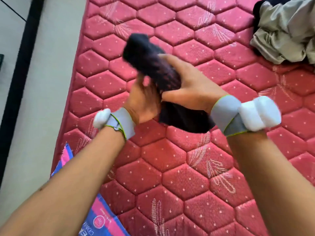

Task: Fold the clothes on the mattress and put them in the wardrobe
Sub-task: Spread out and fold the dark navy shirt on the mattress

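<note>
Fingers of left hand (143,103) and right hand (187,86) grasp dark garment (153,65) bundled between them above mattress (170,167). Loose end below right palm may unravel if grip slackens.

Bright, even daylight; motion blur at the centre.

Soft light fills the scene with no hard glare, and the red mattress (170,167) is evenly lit, its quilting crisp in the near half. Faint, diffuse shadows lie under the arms and under the dark cloth (153,65), which is smeared by motion so its texture and edges are lost. Both hands, left hand (143,103) and right hand (189,82), are softly blurred too. The white wrist pads look slightly overexposed. The wide lens bends the floor edge at far left, and the grey pile (286,31) at far right is soft.
</note>
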Available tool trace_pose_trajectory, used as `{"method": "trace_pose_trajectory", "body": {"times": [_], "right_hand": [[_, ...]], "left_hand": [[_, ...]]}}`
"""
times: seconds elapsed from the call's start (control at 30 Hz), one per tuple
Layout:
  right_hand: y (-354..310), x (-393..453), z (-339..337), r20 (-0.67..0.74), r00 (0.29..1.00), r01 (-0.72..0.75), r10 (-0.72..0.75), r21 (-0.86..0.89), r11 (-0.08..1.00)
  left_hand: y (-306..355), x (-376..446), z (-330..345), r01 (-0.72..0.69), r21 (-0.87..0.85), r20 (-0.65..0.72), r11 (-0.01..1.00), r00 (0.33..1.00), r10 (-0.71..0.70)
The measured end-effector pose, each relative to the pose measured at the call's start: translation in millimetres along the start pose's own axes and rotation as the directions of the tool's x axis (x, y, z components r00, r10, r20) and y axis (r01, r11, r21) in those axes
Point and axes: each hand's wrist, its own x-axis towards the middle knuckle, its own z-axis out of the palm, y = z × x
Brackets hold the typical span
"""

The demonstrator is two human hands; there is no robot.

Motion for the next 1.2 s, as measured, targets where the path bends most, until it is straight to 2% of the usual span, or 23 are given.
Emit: {"method": "trace_pose_trajectory", "body": {"times": [0.03,0.07,0.1,0.13,0.17,0.23,0.27,0.3,0.33,0.37,0.43,0.47,0.53,0.6,0.67,0.73,0.8,0.93,1.0,1.03,1.1,1.17,1.2], "right_hand": [[-10.5,-1.0,-1.1,0.084,0.995,0.071,-0.052,-0.243,0.967],[-21.5,-2.7,0.6,0.141,0.987,0.138,-0.08,-0.465,0.875],[-27.5,-7.2,6.7,0.163,0.979,0.199,-0.123,-0.623,0.757],[-29.7,-12.9,16.3,0.164,0.971,0.239,-0.176,-0.723,0.649],[-26.7,-19.4,28.6,0.158,0.962,0.261,-0.223,-0.777,0.573],[-8.2,-35.2,54.6,0.147,0.967,0.236,-0.208,-0.822,0.519],[8.0,-44.2,67.9,0.139,0.971,0.221,-0.194,-0.829,0.514],[26.3,-55.5,82.7,0.156,0.973,0.223,-0.171,-0.829,0.513],[43.0,-69.4,97.5,0.196,0.973,0.231,-0.124,-0.824,0.517],[57.5,-84.9,110.7,0.238,0.969,0.236,-0.067,-0.809,0.538],[71.3,-103.0,119.2,0.251,0.968,0.195,-0.001,-0.748,0.634],[76.5,-104.6,118.7,0.183,0.983,0.133,-0.001,-0.714,0.687],[80.1,-98.3,106.5,-0.129,0.991,-0.104,0.024,-0.658,0.746],[88.1,-86.2,90.6,-0.452,0.878,-0.394,0.16,-0.489,0.778],[101.1,-71.3,75.2,-0.572,0.707,-0.59,0.415,-0.154,0.793],[111.8,-55.5,66.7,-0.482,0.585,-0.71,0.652,0.085,0.699],[117.1,-39.8,64.2,-0.313,0.552,-0.724,0.773,0.28,0.63],[123.8,-26.9,67.0,-0.043,0.687,-0.636,0.725,0.448,0.629],[123.3,-27.9,65.7,-0.022,0.711,-0.619,0.703,0.454,0.641],[122.5,-28.8,65.6,-0.074,0.706,-0.618,0.704,0.421,0.664],[118.1,-28.7,67.3,-0.319,0.637,-0.668,0.701,0.225,0.709],[105.4,-22.3,74.4,-0.619,0.558,-0.755,0.553,-0.101,0.648],[97.2,-16.9,80.8,-0.678,0.596,-0.743,0.431,-0.261,0.616]], "left_hand": [[14.2,-0.5,-10.6,0.011,0.002,0.012,1.0,1.0,-0.011],[21.5,-6.1,-18.4,0.237,-0.279,0.078,0.931,0.971,-0.224],[28.0,-14.4,-36.3,0.261,-0.241,0.09,0.935,0.965,-0.246],[33.6,-18.6,-49.4,0.109,-0.185,0.056,0.977,0.993,-0.1],[36.8,-22.1,-62.3,0.139,-0.257,0.152,0.956,0.983,-0.102],[34.2,-29.7,-79.6,-0.038,-0.207,0.144,0.978,0.987,0.068],[31.6,-30.7,-94.4,-0.115,-0.162,-0.046,0.98,0.993,0.109],[23.0,-28.5,-102.9,-0.156,-0.162,-0.107,0.974,0.984,0.14],[10.0,-26.9,-113.7,-0.116,-0.193,-0.104,0.974,0.99,0.098],[-1.1,-27.7,-126.3,-0.07,-0.203,-0.193,0.977,0.981,0.031],[-15.3,-29.9,-139.6,-0.091,-0.181,-0.272,0.979,0.961,0.039],[-20.0,-29.3,-145.1,-0.108,-0.184,-0.27,0.977,0.961,0.055],[-23.5,-26.8,-143.2,-0.136,-0.106,-0.342,0.985,0.935,0.093],[-33.0,-23.2,-132.8,-0.159,0.017,-0.461,0.987,0.875,0.149],[-45.5,-23.9,-124.5,-0.187,0.26,-0.587,0.947,0.748,0.309],[-59.6,-26.1,-120.3,-0.143,0.536,-0.586,0.832,0.647,0.489],[-70.5,-23.3,-114.1,-0.148,0.698,-0.473,0.7,0.638,0.607],[-68.8,-14.5,-107.1,-0.086,0.807,-0.433,0.584,0.587,0.685],[-58.1,-8.3,-112.8,0.014,0.819,-0.482,0.573,0.558,0.676],[-50.9,-4.0,-117.0,0.083,0.818,-0.52,0.569,0.529,0.671],[-32.9,3.7,-120.3,0.144,0.787,-0.593,0.6,0.446,0.67],[-14.8,12.4,-126.8,0.064,0.746,-0.632,0.663,0.382,0.674],[-7.5,15.9,-130.2,0.007,0.736,-0.629,0.677,0.375,0.681]]}}
